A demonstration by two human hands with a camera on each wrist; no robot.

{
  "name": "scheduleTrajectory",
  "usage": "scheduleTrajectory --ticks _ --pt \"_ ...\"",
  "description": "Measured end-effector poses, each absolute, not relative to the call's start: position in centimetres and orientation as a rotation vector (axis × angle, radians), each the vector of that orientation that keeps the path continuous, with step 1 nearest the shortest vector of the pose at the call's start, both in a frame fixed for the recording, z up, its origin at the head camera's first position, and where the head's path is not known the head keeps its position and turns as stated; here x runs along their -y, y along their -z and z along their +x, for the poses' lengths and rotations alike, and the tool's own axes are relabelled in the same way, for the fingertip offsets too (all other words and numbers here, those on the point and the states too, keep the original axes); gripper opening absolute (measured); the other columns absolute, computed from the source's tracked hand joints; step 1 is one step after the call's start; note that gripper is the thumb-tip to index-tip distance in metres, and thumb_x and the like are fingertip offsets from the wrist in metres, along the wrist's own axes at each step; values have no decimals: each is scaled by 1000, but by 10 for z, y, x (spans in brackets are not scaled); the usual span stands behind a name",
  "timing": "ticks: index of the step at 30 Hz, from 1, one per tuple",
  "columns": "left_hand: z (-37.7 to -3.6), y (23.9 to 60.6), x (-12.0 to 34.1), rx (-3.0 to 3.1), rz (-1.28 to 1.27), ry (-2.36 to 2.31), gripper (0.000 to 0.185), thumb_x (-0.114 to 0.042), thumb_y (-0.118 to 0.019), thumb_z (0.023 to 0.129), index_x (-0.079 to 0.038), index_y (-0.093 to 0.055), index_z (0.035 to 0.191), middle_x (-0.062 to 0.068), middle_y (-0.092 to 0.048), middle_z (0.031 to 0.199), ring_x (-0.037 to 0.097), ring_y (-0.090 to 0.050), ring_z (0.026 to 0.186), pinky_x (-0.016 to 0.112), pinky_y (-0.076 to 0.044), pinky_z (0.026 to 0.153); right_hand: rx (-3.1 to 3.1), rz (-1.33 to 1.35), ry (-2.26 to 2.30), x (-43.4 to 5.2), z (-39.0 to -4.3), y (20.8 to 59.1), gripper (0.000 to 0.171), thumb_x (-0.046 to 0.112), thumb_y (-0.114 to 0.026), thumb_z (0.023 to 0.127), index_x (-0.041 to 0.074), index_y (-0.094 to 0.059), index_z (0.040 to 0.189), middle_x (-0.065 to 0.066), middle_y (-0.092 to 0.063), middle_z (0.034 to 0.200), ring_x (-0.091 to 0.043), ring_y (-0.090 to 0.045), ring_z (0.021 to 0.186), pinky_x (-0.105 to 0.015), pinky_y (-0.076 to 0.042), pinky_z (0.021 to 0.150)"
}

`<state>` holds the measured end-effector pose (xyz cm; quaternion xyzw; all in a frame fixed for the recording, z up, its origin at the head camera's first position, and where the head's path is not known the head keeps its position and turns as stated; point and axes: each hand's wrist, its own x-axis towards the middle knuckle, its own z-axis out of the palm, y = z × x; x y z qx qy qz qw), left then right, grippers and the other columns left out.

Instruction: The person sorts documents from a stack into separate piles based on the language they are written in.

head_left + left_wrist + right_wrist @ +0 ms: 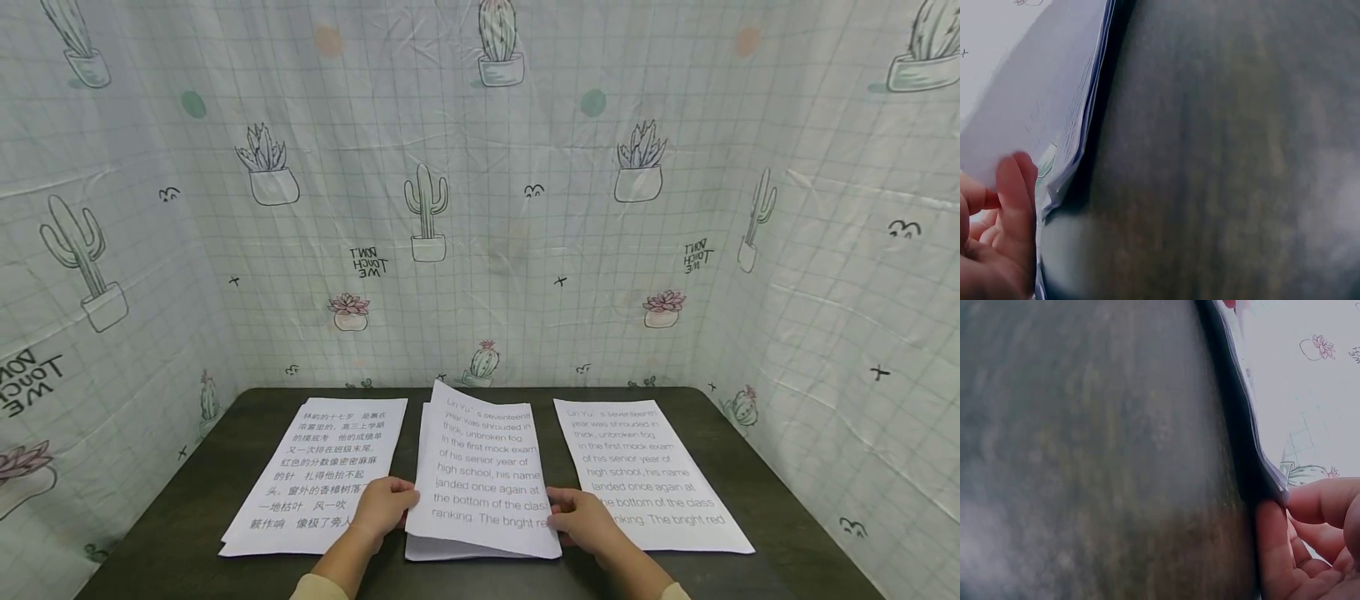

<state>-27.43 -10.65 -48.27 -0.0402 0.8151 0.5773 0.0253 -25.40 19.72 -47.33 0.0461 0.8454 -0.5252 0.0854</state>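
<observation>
Between my hands a printed sheet of paper (487,475) with English text sits raised and a little askew over the middle paper stack (457,550). Its left edge is pinched by my left hand (384,505), whose thumb and fingers (1015,200) also appear in the left wrist view beside the layered stack edge (1085,106). On the opposite side my right hand (581,518) pinches the right edge near the lower corner. In the right wrist view its thumb and forefinger (1272,537) meet at the paper's edge (1254,419). How many sheets each hand grips is hidden.
A paper stack with Chinese text (322,475) lies to the left, partly behind my left hand. Another English-text sheet (645,475) lies to the right, partly covered by my right hand. The dark table (187,500) ends at a cactus-print curtain (465,292).
</observation>
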Motion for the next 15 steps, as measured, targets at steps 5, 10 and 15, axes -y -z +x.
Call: scheduleTrajectory --ticks 5,10,15 --pt "-275 482 107 -2377 -130 -1893 28 -6 -60 89 14 -62 110 12 -65 88 12 -62 70 27 -57 61 -2521 152 1569 -199 -254 474 52 2 -64 83 -10 -53 132 -13 -61 100 -18 -62 84 -41 -60 73" --pt "-278 480 106 -2291 -136 -1957 31 -8 -59 91 13 -60 114 12 -65 91 13 -61 75 28 -57 65 -2520 145 1596 -201 -255 473 50 4 -62 86 -10 -52 133 -13 -65 105 -17 -64 87 -42 -60 75" --pt "-281 477 103 -2253 -140 -1999 32 -11 -60 93 11 -59 116 10 -63 93 14 -58 79 26 -55 68 -2510 154 1657 -204 -257 469 52 4 -60 86 -10 -50 135 -12 -66 101 -18 -65 85 -40 -59 74"
